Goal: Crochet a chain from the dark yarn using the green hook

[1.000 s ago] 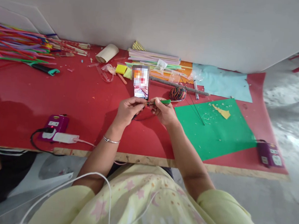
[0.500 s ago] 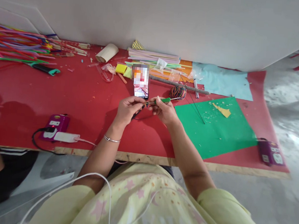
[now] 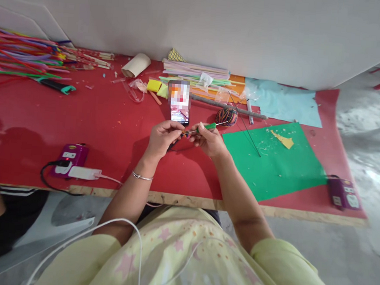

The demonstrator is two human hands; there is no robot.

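Observation:
Over the red table [image 3: 79, 125] my right hand [image 3: 210, 140] pinches a thin green-handled tool [image 3: 207, 127] that points left. My left hand [image 3: 162, 137] is closed in a pinch at the tool's tip, around dark multicoloured thread [image 3: 184, 134]; what exactly it grips is too small to make out. A dark strand loops down onto the table below the hands. Just behind the hands lies a phone [image 3: 179, 103] with a lit screen. A ball of multicoloured yarn [image 3: 226, 116] sits to the right of the phone.
A green sheet [image 3: 274, 162] with scraps and a thin wire lies at right, a light blue sheet [image 3: 285, 107] behind it. Coloured straws and sticks [image 3: 22, 57] pile up at far left. Purple power boxes [image 3: 69, 156] [image 3: 343, 194] flank me. Another person's arm shows at lower left.
Both hands have shifted slightly up and away with the tool; the pinch stays the same. The view has tilted a little.

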